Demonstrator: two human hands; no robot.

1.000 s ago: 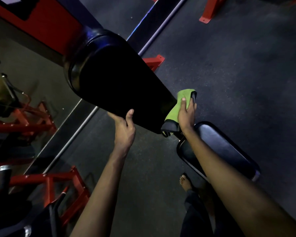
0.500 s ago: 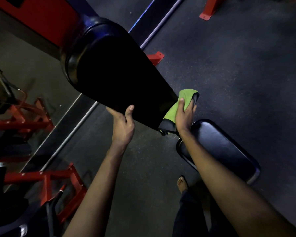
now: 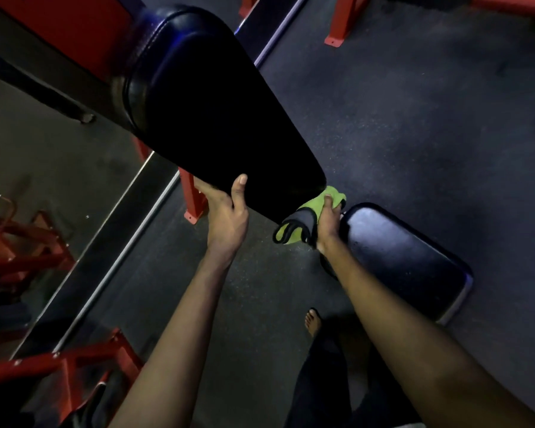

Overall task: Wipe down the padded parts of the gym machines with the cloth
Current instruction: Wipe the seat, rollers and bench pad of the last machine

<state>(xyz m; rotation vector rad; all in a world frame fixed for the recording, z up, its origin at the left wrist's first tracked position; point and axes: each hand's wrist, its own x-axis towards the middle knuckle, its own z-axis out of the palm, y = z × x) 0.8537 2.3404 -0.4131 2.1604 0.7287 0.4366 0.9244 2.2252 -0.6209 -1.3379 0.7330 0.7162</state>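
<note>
The green cloth (image 3: 303, 222) sits bunched on the narrow lower end of the long black back pad (image 3: 217, 118). This end would likely wipe best with the cloth spread flatter, pressed firmly round the edge and seam while the other hand steadies the pad. The right hand (image 3: 329, 220) curls round the cloth and presses it there, at five o'clock on the pad. The left hand (image 3: 226, 211), at nine o'clock from the cloth, grips the pad's edge with its thumb on the face. The seat pad (image 3: 405, 257) lies at four o'clock, just beside
</note>
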